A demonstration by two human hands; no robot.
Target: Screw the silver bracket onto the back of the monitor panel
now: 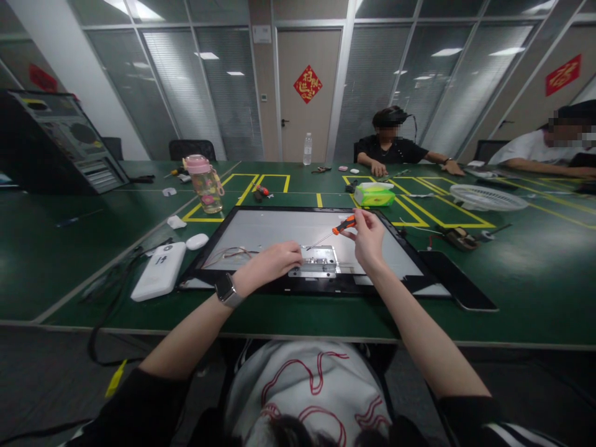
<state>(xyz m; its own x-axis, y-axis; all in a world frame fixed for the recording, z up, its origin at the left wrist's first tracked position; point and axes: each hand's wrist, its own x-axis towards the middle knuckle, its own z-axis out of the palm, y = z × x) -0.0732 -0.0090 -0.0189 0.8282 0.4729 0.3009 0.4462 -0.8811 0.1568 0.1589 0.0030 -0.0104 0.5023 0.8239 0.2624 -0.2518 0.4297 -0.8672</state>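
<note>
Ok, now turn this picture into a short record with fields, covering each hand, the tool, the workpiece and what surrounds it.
Right-hand grip: closed on the screwdriver
Screwdriver: orange-and-black handle; shaft slants down-left towards the metal plate; tip contact unclear
Left-hand grip: at the metal plate's left end; hold unclear
Left wrist: watch
Workpiece: large panel, flat on the green table
Left of panel: white device, pink-lidded bottle
Right of panel: dark flat slab

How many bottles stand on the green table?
2: a pink-lidded bottle by the far-left corner of the panel and a clear bottle farther back, before the door. Others may be hidden behind the computer case.
</note>
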